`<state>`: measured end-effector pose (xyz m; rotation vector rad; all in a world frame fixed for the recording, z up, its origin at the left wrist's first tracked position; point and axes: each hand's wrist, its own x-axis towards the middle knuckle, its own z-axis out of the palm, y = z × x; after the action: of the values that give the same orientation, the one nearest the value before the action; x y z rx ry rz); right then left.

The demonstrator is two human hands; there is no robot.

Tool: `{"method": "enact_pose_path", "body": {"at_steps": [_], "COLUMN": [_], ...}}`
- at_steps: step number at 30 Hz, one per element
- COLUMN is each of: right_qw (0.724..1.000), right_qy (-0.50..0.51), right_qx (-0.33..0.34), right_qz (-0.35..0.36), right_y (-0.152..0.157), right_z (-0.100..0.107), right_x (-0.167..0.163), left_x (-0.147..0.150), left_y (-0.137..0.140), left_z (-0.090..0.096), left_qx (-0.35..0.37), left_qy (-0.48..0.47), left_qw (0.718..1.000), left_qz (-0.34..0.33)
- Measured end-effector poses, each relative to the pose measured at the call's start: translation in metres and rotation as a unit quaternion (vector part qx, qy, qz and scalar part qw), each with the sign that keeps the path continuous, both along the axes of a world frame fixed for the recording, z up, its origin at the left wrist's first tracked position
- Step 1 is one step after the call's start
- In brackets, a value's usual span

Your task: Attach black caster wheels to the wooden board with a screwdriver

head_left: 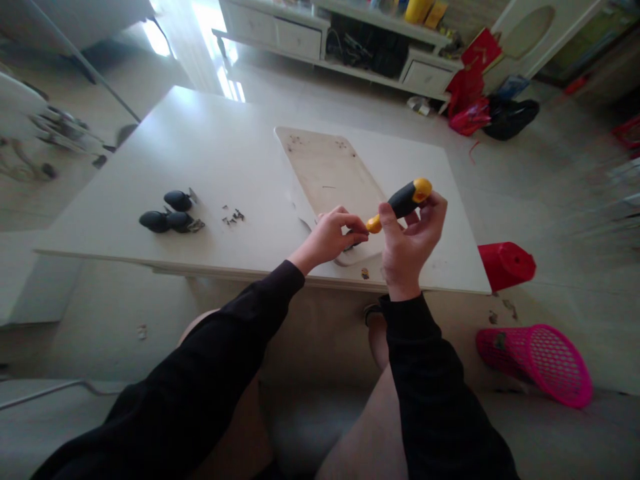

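My right hand [413, 243] is wrapped around a screwdriver [401, 200] with a black and yellow handle, tilted with its tip down to the left. At that tip, my left hand [337, 233] has its fingers pinched together over the near corner of a pale rectangular board [333, 173]. Something dark shows under these fingers, too covered to identify. The board lies on the white table [215, 147], with small screw holes at its far corners. To the left are several small screws [235, 217] and three dark caster wheels [177, 200] with metal plates.
A red plastic stool or bin [507, 263] stands by the table's right end. On the floor below it lies a pink mesh basket [555, 363]. Beyond the table are a white cabinet [300, 40] and a black bag [510, 119].
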<state>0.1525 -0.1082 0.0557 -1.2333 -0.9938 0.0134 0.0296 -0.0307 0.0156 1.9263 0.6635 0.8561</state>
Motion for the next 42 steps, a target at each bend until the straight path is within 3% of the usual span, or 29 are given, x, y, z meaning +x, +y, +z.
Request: {"method": "enact_pose_path", "body": {"at_steps": [11,21,29,37,42], "right_qw": [0.999,0.999,0.998,1.000,1.000], "right_qy": [0.023,0.014,0.038,0.003,-0.001], "right_qx": [-0.020,-0.024,-0.031,-0.012,-0.013], "right_qz": [0.025,0.020,0.029,0.017,0.027], "right_y": [0.003,0.004,0.006,0.004,0.006], "right_z": [-0.005,-0.006,-0.008,-0.001,-0.004], "right_x": [0.003,0.004,0.003,0.004,0.007], "left_x": [-0.007,0.004,-0.004,0.002,-0.001], "left_y": [0.002,0.000,0.003,0.001,0.003], "left_z": [0.008,0.001,0.008,0.004,0.006], "left_qx": [0.003,-0.007,0.008,-0.017,-0.003], "left_qy": [-0.008,-0.029,-0.022,-0.036,-0.047], "left_qw": [0.998,0.999,0.997,0.999,0.998], "left_qz": [-0.067,-0.012,-0.069,-0.013,-0.038]}}
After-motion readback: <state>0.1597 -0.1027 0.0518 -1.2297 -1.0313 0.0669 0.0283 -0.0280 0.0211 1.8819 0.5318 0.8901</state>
